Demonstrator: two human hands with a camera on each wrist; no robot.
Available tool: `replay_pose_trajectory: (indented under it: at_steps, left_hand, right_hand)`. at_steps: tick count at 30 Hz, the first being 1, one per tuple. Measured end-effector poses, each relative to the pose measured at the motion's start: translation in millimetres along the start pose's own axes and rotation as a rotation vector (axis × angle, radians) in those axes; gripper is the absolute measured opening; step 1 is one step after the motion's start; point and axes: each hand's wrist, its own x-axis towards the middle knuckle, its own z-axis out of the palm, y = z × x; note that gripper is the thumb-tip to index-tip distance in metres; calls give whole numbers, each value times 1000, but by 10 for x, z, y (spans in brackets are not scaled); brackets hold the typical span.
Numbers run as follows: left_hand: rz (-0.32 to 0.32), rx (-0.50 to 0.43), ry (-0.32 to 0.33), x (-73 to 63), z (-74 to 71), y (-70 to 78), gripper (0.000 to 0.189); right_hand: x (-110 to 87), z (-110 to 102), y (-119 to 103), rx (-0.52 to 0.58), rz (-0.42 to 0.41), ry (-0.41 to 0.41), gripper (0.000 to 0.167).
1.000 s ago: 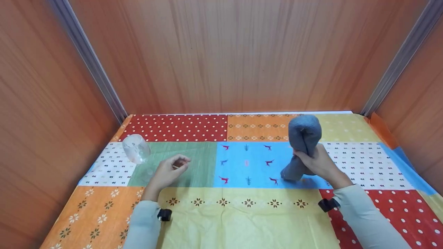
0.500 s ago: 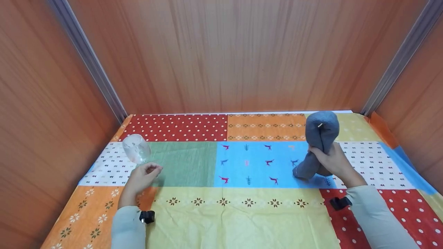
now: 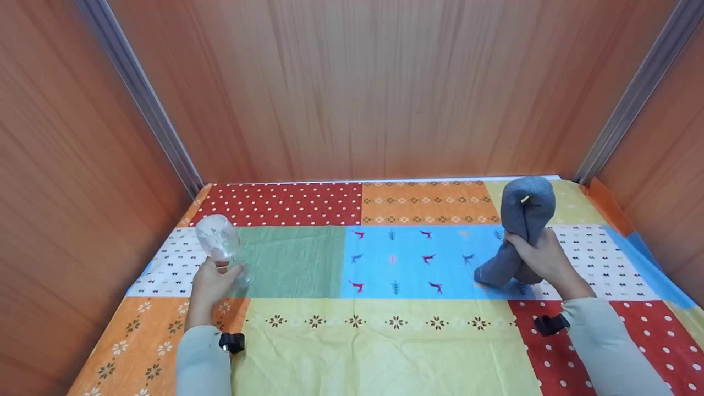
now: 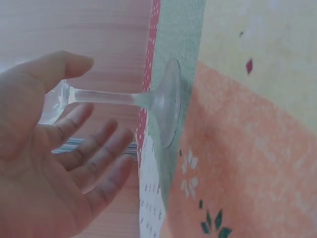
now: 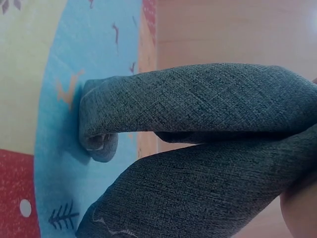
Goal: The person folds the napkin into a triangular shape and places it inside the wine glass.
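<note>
A clear stemmed wine glass (image 3: 218, 237) stands upright at the left of the table. My left hand (image 3: 212, 287) is at its stem. In the left wrist view, the thumb and spread fingers (image 4: 99, 181) lie on either side of the glass, beneath the bowl, not closed round it; the glass foot (image 4: 169, 106) rests on the green patch. On the right, my right hand (image 3: 547, 258) grips a thick grey looped cloth roll (image 3: 528, 206) at its middle. Its loop points up and its two ends (image 5: 101, 121) reach down at the blue patch. Most of the right hand is hidden in the right wrist view.
A patchwork tablecloth (image 3: 374, 352) covers the table. Wood-grain panels (image 3: 352, 93) rise at the back and both sides, joined by metal corner posts (image 3: 148, 104). Black wrist straps (image 3: 232, 342) sit on both sleeves.
My left hand has moved left and come round to the wine glass's stem, its fingers opening. My right hand has carried the grey cloth roll to the right.
</note>
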Motion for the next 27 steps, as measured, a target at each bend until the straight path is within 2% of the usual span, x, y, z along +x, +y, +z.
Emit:
replay_pose_trajectory:
  at_steps: [7, 19, 22, 27]
  left_hand:
    - [14, -68, 91, 46, 28, -68, 59]
    - [-26, -112, 93, 20, 40, -85, 63]
    - [-5, -87, 114, 11, 51, -78, 61]
    - [29, -88, 106, 14, 69, -44, 59]
  right_hand:
    - [-21, -38, 13, -2, 9, 7, 34]
    - [-31, -36, 1, -31, 8, 4, 40]
    - [-25, -33, 2, -26, -2, 8, 37]
    - [-9, -28, 13, -17, -10, 1, 37]
